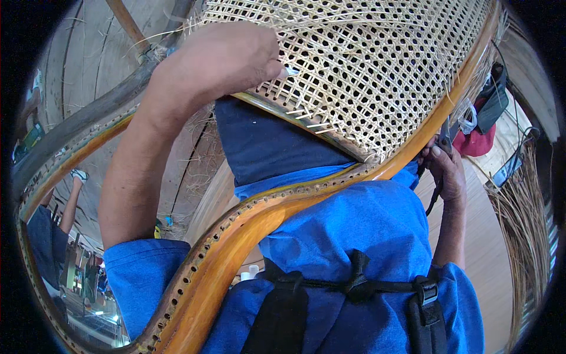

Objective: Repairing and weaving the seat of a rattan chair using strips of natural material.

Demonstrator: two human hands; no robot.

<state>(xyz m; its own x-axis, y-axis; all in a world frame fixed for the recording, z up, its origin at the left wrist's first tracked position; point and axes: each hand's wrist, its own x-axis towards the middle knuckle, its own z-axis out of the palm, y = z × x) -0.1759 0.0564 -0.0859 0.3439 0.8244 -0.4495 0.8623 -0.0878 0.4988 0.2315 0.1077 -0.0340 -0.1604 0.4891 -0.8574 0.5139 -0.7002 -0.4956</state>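
Note:
A wooden chair frame with a row of drilled holes lies across my lap. Its seat carries a woven cane panel of pale strips with open holes, and short strip ends stick out along the near rail. My left hand is closed over the panel's left side. A small whitish tip shows at its fingers; what it belongs to is hidden. Beyond the frame's right rail my right hand is closed, with fingers curled beside a dark, narrow object whose kind I cannot make out.
Long loose cane strips lie in a bundle at the far right. Nearby are a red cloth-like item and a dark green one. Wooden floorboards with fibre scraps stretch to the left. Another person's leg shows at the left edge.

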